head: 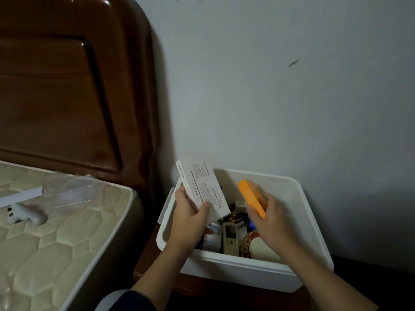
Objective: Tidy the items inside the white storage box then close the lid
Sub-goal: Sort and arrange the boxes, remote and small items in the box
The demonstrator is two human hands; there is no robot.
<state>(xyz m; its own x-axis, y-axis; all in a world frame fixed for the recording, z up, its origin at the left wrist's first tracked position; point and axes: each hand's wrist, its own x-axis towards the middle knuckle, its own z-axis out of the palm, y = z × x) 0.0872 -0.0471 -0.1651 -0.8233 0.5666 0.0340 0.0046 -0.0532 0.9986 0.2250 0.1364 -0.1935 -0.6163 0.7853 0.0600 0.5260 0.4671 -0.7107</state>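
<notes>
Beside the bed, over the white box [298, 198], your left hand [190, 221] pinches a light, stiff carton [202, 187] while your right hand [271, 223] grips what looks like an orange case [251, 198].

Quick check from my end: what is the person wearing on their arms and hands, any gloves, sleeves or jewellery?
Both hands are bare: no gloves, rings or watch visible on the left hand or right hand. Both forearms are uncovered. A dark navy sleeve, seemingly pushed up, shows on the left arm at the bottom edge.

Head cam, close, looking down at box [235, 269].
</notes>
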